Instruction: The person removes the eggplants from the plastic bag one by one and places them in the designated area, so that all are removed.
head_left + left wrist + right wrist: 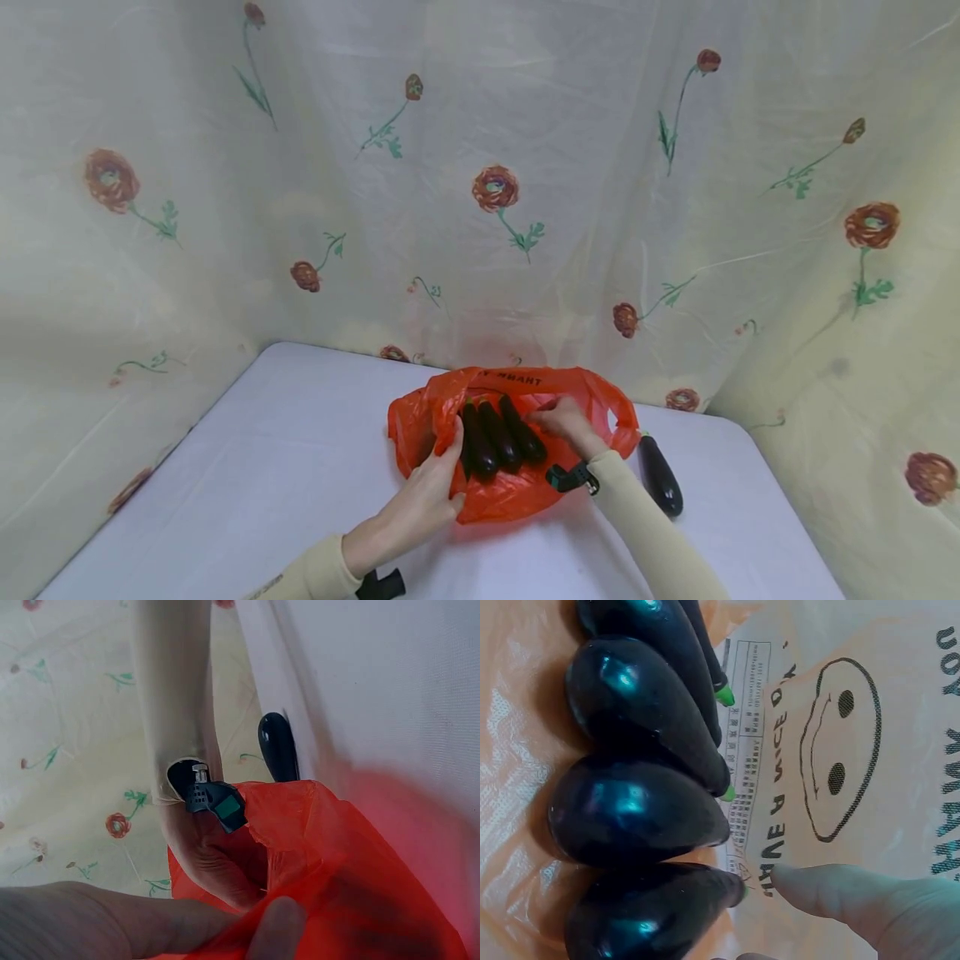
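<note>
A red plastic bag (pixel 510 504) with printed lettering lies on the table, its mouth spread open. Several dark purple eggplants (pixel 498 437) lie side by side inside it, their green-tipped stems pointing away. My left hand (pixel 435 490) grips the bag's near-left edge, the film pinched by the thumb (pixel 279 928). Reaching into the bag from the right, my right hand (pixel 567 422) is beside the rightmost eggplant. The right wrist view shows its thumb (pixel 832 892) extended near the stem of the lowest eggplant (pixel 652 911), with nothing seen in its grasp.
One more eggplant (pixel 660 477) lies on the white table (pixel 285 450), just right of the bag and beside my right forearm. Behind and at the sides hangs a flower-patterned curtain (pixel 360 208). A smiling face (pixel 841 750) is printed inside the bag.
</note>
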